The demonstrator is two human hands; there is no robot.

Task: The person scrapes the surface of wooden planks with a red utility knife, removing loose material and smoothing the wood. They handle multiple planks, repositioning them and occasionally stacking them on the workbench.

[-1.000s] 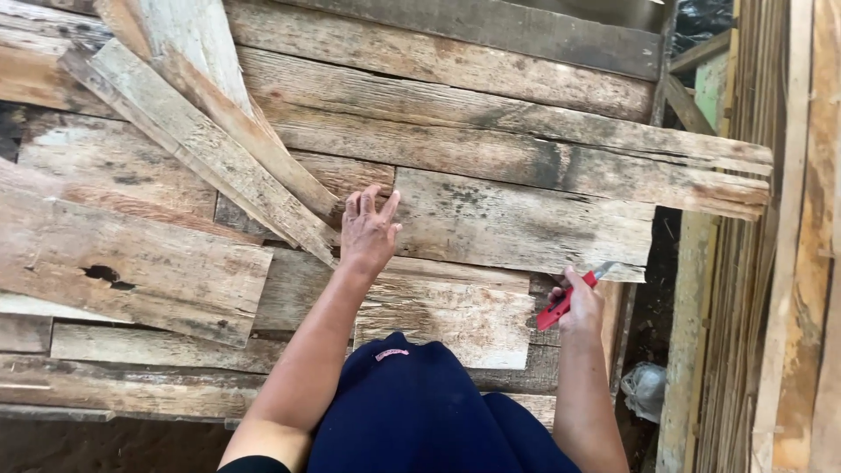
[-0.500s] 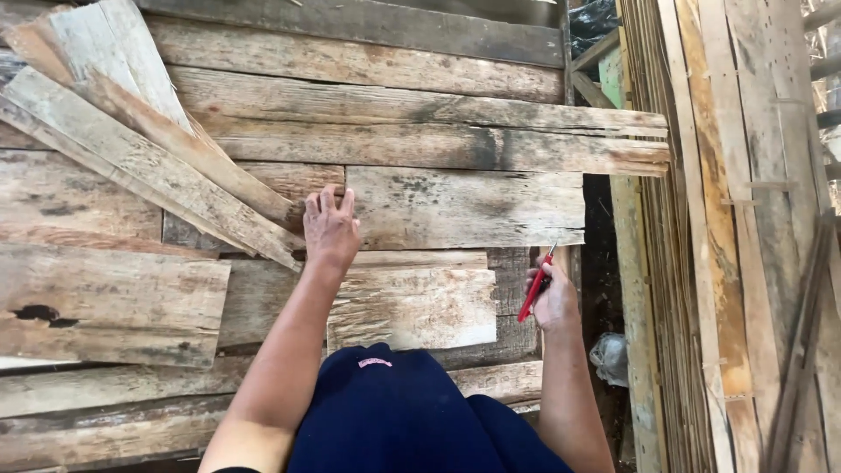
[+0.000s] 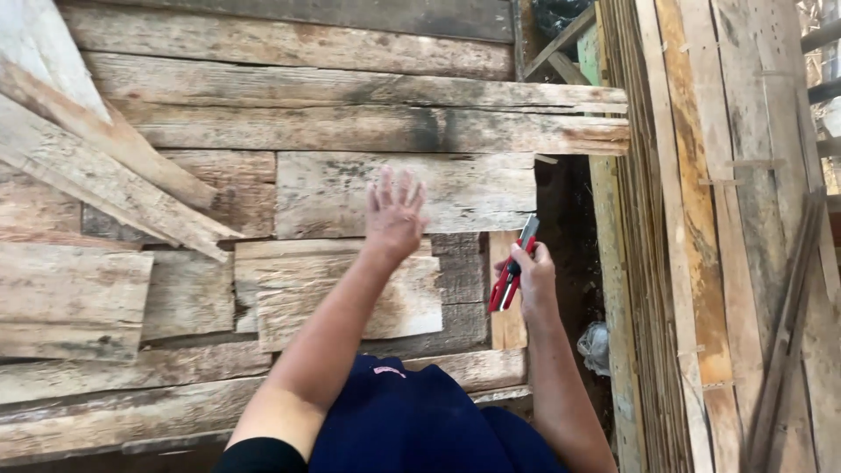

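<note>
My left hand [image 3: 394,215] lies flat with fingers spread on a weathered grey plank [image 3: 473,188] in the middle of a stack of old boards. My right hand [image 3: 533,278] grips a red-handled tool with a grey metal tip [image 3: 511,273], held near the plank's right end at its lower corner. My knee in dark blue cloth [image 3: 412,420] shows at the bottom of the view.
Rough planks [image 3: 289,88] lie stacked across the whole left and centre, some slanted at the left [image 3: 105,175]. Upright thin boards and slats [image 3: 701,219] lean at the right. A dark gap [image 3: 565,210] with a crumpled plastic bag [image 3: 597,346] lies between.
My left hand slid to the right along the plank and spread its fingers. My right hand tilted the red tool toward the plank's end. The view shifted right.
</note>
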